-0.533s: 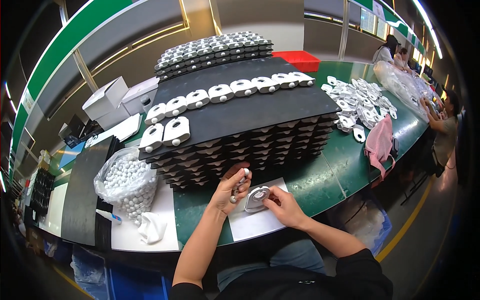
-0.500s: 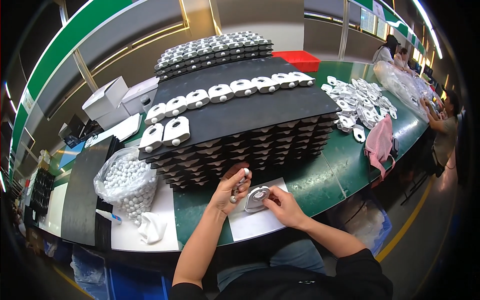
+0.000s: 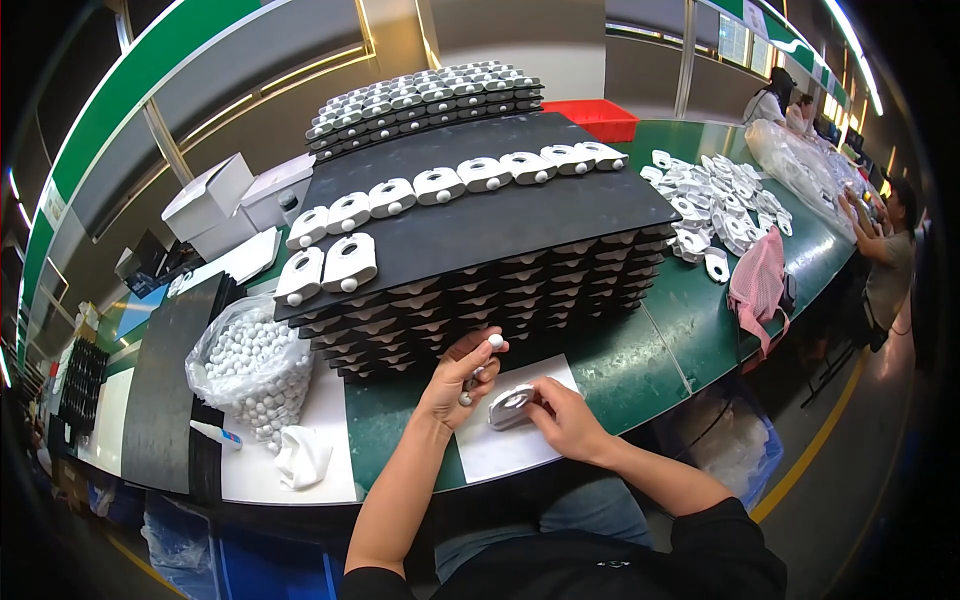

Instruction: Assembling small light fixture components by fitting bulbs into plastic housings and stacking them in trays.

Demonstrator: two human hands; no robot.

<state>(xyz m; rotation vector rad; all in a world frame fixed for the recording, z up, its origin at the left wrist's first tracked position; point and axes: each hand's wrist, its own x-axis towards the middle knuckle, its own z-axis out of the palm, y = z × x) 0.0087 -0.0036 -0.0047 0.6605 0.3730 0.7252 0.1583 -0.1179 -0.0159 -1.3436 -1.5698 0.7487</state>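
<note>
My left hand point(image 3: 463, 382) is closed around a few small white balls. One white ball point(image 3: 495, 341) is pinched at the fingertips, and others peek out between the curled fingers. To its right, my right hand point(image 3: 565, 418) grips a white plastic housing point(image 3: 511, 406) with a round hole, by its right side. The housing is tilted just above a white sheet point(image 3: 500, 455) at the table's front edge; whether it touches the sheet I cannot tell. In front of my hands rises a stack of black boards point(image 3: 480, 235) with similar housings between the layers and on top, balls at their near ends.
A clear plastic bag point(image 3: 255, 365) of white balls stands left, beside a crumpled white cloth point(image 3: 303, 457) and a white tube point(image 3: 216, 434). Loose housings point(image 3: 735, 205) lie heaped at right near a pink bag point(image 3: 757, 285). A red bin point(image 3: 600, 122) stands behind; people work far right.
My right hand has tipped the housing, so its holed face shows more edge-on. The pinched ball in my left hand has shifted slightly and shows more fully.
</note>
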